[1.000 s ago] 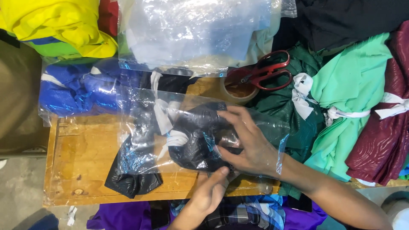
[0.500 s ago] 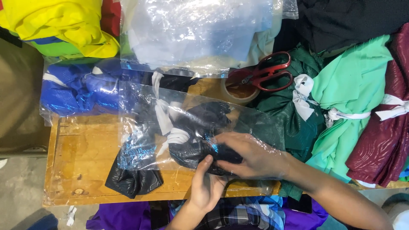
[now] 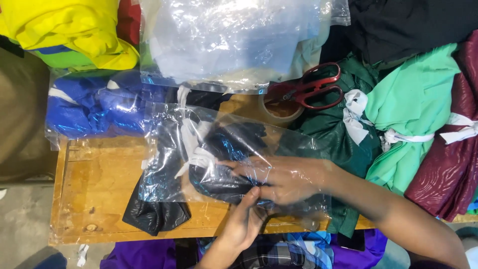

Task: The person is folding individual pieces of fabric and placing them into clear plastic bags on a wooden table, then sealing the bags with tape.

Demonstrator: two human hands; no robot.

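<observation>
- Fingers of your right hand [image 3: 289, 179] lie spread inside the clear bag [image 3: 224, 159], blurred by plastic.
- Your left hand [image 3: 244, 219] pinches the bag's edge.
- Black garment [image 3: 219, 169] sits half-bagged on the worktop [image 3: 94, 199].

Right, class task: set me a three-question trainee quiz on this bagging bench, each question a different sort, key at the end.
1. True or false: the right hand is inside the clear plastic bag.
2. What lies on the tape roll? A) red-handled scissors B) a pen C) a ruler
3. Fill in: the dark garment is tied with a ____ strip.

Key: 1 true. 2 A, the scissors. 3 white. The left hand grips the bag's near edge.
</observation>
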